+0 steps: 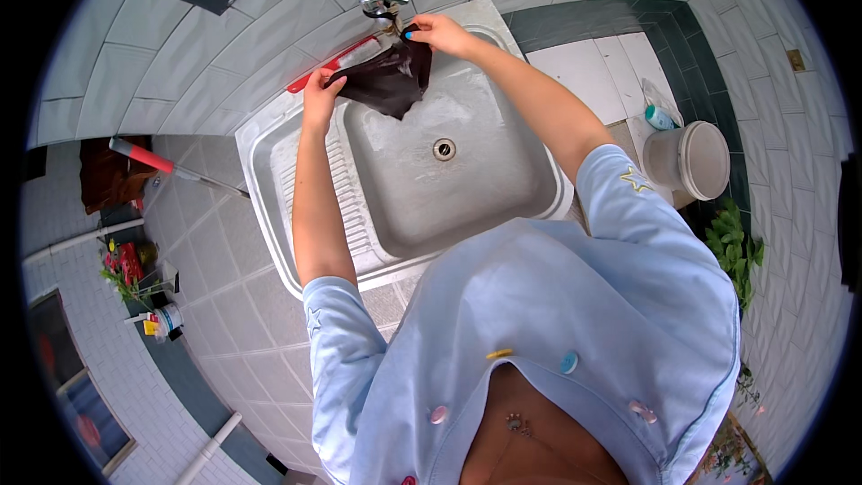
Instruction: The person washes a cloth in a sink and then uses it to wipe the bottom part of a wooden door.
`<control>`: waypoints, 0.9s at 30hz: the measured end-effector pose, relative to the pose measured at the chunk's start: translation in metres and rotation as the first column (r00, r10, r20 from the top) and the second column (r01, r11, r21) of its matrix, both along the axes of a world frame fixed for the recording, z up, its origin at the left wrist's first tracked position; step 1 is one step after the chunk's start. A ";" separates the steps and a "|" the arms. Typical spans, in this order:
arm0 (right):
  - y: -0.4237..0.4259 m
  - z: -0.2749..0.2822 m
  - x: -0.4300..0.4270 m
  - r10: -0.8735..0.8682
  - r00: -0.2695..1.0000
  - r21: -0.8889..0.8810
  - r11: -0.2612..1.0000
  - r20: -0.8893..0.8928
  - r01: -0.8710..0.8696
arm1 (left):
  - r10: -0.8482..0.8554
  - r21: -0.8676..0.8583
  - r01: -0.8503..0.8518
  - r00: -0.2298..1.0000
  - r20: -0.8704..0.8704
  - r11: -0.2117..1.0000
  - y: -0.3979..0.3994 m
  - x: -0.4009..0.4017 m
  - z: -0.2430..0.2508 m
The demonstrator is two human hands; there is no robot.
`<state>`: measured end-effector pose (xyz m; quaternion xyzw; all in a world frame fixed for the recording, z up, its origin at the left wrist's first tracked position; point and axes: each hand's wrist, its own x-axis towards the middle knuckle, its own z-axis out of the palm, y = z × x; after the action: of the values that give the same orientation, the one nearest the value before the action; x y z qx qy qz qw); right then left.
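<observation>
A dark, wet-looking cloth [387, 81] is stretched between my two hands over the back of a grey sink [465, 182]. My left hand [320, 95] pinches its left end above the ribbed drainboard [330, 195]. At the cloth's upper right corner, my right hand [434, 34] grips it just beside the tap [377, 0]. The tap is chrome with a white top, and its spout is partly hidden by the cloth. Part of the cloth hangs down in a point towards the round drain [444, 149].
A red-handled brush [337, 64] lies along the sink's back edge by the tiled wall. Right of the sink are a lidded white bucket [687, 160], a teal-capped bottle [658, 117] and a leafy plant [734, 249]. A red-and-grey pole [161, 160] leans at the left.
</observation>
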<state>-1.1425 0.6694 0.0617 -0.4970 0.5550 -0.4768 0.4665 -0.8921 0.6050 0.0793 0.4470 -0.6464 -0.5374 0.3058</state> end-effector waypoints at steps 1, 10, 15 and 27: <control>-0.003 -0.004 0.007 0.010 1.000 -0.005 1.000 0.004 -0.010 | 0.010 -0.005 -0.010 1.000 0.004 1.000 0.000 0.007 0.000; 0.004 -0.004 0.022 -0.005 0.983 0.036 0.999 0.184 -0.002 | 0.119 0.053 -0.116 0.991 -0.055 0.992 0.010 0.038 -0.006; 0.018 0.006 0.006 -0.103 0.982 0.086 0.992 0.158 0.090 | 0.080 0.115 -0.067 0.991 -0.107 0.991 0.016 0.016 -0.016; 0.065 0.033 -0.054 -0.303 0.942 0.159 0.947 0.142 0.281 | -0.108 0.192 0.123 0.990 -0.089 0.974 0.006 -0.101 -0.024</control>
<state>-1.1964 0.7346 0.0949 -0.3349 0.6136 -0.5411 0.4675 -0.9934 0.6108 0.0558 0.4155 -0.6026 -0.6326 0.2532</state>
